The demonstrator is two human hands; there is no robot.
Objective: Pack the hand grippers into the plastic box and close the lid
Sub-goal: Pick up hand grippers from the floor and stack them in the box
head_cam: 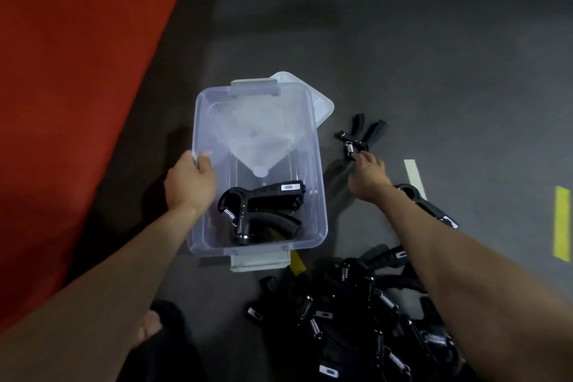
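the clear plastic box (198, 121) sits open on the dark floor (403, 40), and two black hand grippers (263, 211) already lie in its near end, one across the other. its lid (322, 102) is off and seems to lie under and behind the box, one pale corner showing past the far right rim. the left hand (189, 183) grips the box's left rim, fingers curled over the edge, steadying it. the right hand (367, 177) reaches to a single gripper on the floor (361, 136) just right of the box; its fingertips touch the spring end, but i cannot tell whether they have closed on it. another gripper (424, 205) lies partly under the right forearm. nearer the person is a tangled heap of grippers (366, 313), too overlapped to count, roughly ten or more. so the packing looks barely begun: two in, the loose ones and the heap to go, then the lid. a red mat (77, 71) lies to the left, yellow tape (562, 222) on the floor at right.
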